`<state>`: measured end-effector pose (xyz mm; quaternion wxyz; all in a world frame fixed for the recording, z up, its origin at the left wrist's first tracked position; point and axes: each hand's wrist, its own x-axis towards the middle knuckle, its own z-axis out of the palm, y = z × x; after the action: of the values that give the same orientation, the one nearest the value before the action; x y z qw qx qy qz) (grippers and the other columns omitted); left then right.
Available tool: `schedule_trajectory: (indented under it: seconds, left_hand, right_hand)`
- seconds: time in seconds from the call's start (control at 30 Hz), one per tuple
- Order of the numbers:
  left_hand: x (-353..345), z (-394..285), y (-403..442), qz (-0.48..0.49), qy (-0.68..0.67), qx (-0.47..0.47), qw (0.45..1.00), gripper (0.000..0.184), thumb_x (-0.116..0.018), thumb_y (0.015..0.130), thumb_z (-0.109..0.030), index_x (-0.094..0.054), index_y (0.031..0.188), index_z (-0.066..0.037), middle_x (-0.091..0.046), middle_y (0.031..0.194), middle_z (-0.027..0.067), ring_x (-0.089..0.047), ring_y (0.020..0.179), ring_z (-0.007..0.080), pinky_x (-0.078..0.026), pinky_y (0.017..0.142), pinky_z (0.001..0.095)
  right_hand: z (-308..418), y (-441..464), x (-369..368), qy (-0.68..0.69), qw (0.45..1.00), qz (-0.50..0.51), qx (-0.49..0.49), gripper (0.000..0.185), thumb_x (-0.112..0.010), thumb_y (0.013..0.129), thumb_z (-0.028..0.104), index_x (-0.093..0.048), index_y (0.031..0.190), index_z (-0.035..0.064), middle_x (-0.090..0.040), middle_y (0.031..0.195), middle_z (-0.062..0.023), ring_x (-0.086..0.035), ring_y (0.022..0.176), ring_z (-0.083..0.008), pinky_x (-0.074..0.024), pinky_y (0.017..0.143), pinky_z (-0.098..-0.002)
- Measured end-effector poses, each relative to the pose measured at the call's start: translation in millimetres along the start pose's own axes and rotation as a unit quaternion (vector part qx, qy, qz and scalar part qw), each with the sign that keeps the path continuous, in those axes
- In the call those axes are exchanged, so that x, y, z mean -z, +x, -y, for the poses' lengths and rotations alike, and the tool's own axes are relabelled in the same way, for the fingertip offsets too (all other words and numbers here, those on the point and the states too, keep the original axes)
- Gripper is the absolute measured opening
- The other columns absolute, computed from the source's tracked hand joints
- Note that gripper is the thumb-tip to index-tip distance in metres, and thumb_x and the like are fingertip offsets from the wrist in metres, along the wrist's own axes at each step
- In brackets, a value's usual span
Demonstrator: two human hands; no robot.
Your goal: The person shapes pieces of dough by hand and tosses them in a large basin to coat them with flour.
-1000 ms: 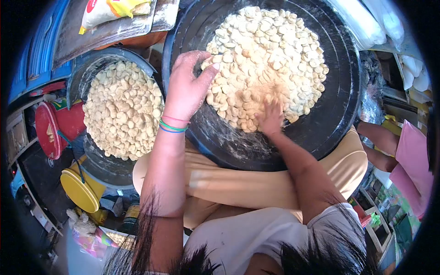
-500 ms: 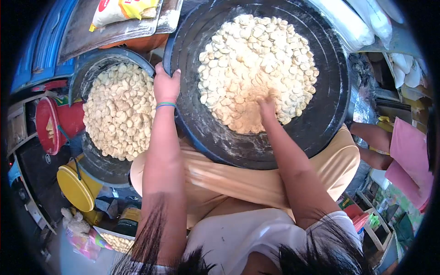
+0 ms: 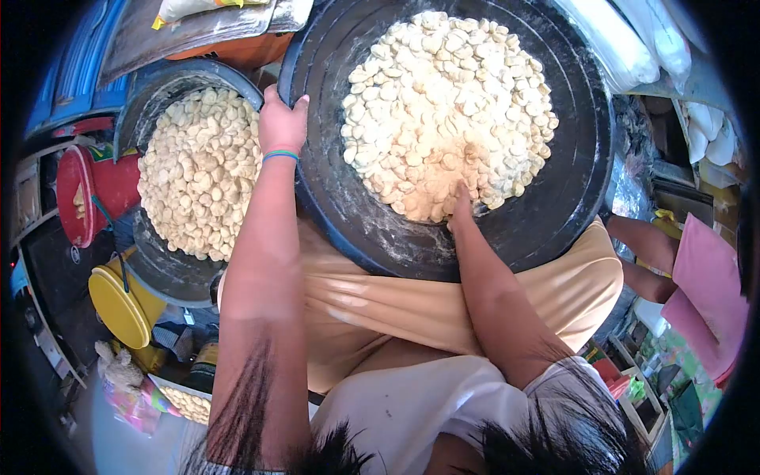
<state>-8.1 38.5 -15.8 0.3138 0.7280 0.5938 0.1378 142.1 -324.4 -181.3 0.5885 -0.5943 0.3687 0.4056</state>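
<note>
In front of me a large black tub [image 3: 380, 253] holds many pale, flat, roundish pieces [image 3: 443, 71], with tan powder [image 3: 431, 186] spread over those in the middle and near side. My left hand [image 3: 283, 125] is closed on the tub's left rim, thumb on the inner side. My right hand [image 3: 461, 207] reaches into the near edge of the pile, its fingers mostly hidden among the powdered pieces. Left of my left arm, a second dark tub [image 3: 170, 273] is full of similar pale pieces [image 3: 202, 170].
A red bucket [image 3: 75, 198] and a yellow-lidded bucket [image 3: 119, 309] stand on the left. White filled bags [image 3: 617, 47] lie at upper right. Another person's pink clothing [image 3: 704, 293] and bare limbs show at the right. A board [image 3: 190, 47] with a packet is at upper left.
My right hand has drawn toward the near side of the pile. Pieces now lie over part of the brown powder patch. My left hand stays on the rim.
</note>
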Motion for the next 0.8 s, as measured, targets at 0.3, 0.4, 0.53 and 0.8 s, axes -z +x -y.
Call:
schedule_trajectory:
  seconds: [0.3,0.4,0.53,0.8]
  left_hand:
    - [-2.7,3.7,2.3,-0.013,-0.011,-0.025,1.000,0.046,-0.068,0.079,-0.024,-0.050,0.115,-0.002,-0.066,0.094,0.0226,-0.063,0.089,0.0397,-0.049,0.079,0.0434]
    - [-4.0,7.3,5.1,-0.018,-0.005,-0.030,0.999,0.046,-0.069,0.079,-0.024,-0.051,0.115,-0.001,-0.066,0.095,0.0222,-0.063,0.089,0.0381,-0.049,0.080,0.0417]
    - [-3.4,5.5,4.7,-0.002,-0.018,-0.024,1.000,0.049,-0.069,0.079,-0.024,-0.050,0.117,0.000,-0.066,0.096,0.0230,-0.063,0.091,0.0381,-0.048,0.081,0.0413]
    - [-4.3,8.2,6.6,0.005,-0.013,-0.017,1.000,0.051,-0.068,0.078,-0.026,-0.049,0.118,0.000,-0.065,0.096,0.0249,-0.063,0.091,0.0396,-0.048,0.080,0.0424]
  right_hand:
    - [4.8,-16.3,-39.0,0.022,0.981,0.158,-0.109,0.082,-0.060,0.079,0.063,-0.036,0.140,0.0152,-0.040,0.143,-0.0086,-0.036,0.131,-0.0333,-0.0292,0.102,-0.0601]
    - [14.2,-33.5,-71.2,-0.079,0.990,0.107,-0.036,0.082,-0.061,0.076,0.063,-0.039,0.139,0.0143,-0.042,0.141,-0.0070,-0.037,0.131,-0.0305,-0.0237,0.102,-0.0622]
    - [18.6,-22.4,-64.7,-0.033,0.966,0.248,-0.061,0.074,-0.062,0.078,0.056,-0.042,0.136,0.0141,-0.047,0.136,-0.0077,-0.040,0.127,-0.0303,-0.0279,0.101,-0.0600]
    - [70.6,-41.5,-19.9,-0.223,0.906,0.346,-0.099,0.066,-0.065,0.080,0.051,-0.047,0.131,0.0133,-0.058,0.122,-0.0085,-0.055,0.109,-0.0267,-0.0457,0.087,-0.0458]
